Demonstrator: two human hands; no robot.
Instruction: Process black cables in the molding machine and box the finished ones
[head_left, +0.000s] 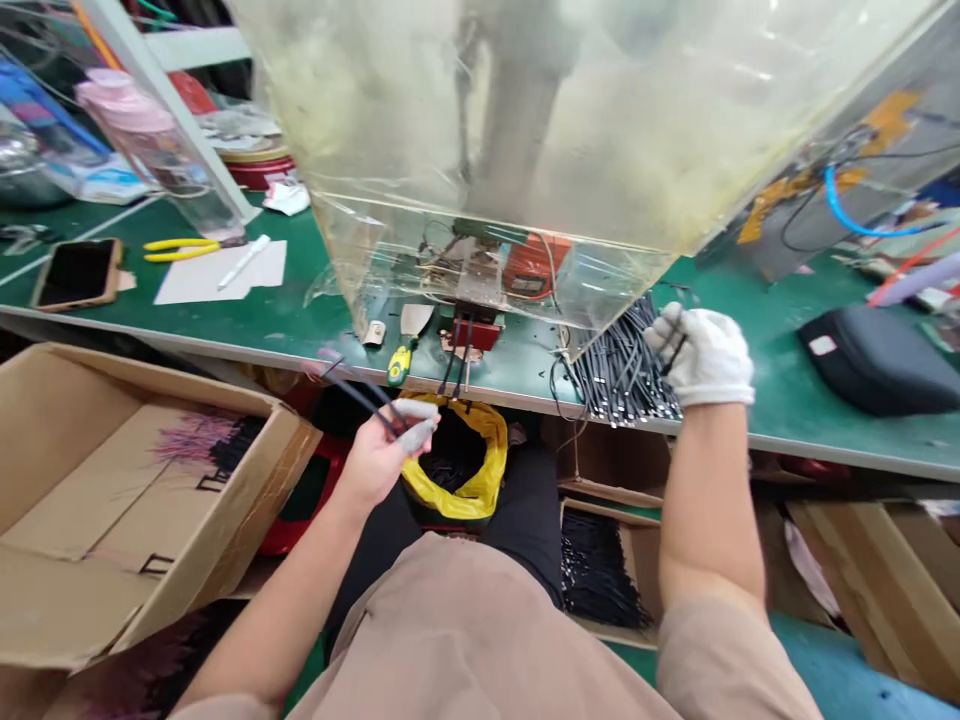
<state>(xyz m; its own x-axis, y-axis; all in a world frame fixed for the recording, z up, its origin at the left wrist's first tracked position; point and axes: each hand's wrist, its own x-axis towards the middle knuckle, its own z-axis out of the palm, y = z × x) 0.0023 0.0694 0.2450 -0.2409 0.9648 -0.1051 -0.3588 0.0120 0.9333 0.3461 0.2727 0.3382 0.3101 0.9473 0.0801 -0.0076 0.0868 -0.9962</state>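
Note:
My left hand (390,440), its thumb and fingertip covered in grey, pinches thin black cables (371,402) over the bench's front edge. A white glove covers my right hand (709,355). Its fingers are closed on a dark strand that looks like a black cable (679,348), beside a pile of black cables (626,365) on the bench. Between my hands, two black cables (459,358) hang from the front of a machine (480,290) with a red block. A clear plastic guard (600,130) covers its upper part.
A yellow-lined bin (491,470) is below the machine. At left stands an open cardboard box (75,440) holding wires. Another box of black cables (600,570) lies at lower right. A scraper (405,350), pliers (187,248), phone (79,273) and black case (877,360) rest on the bench.

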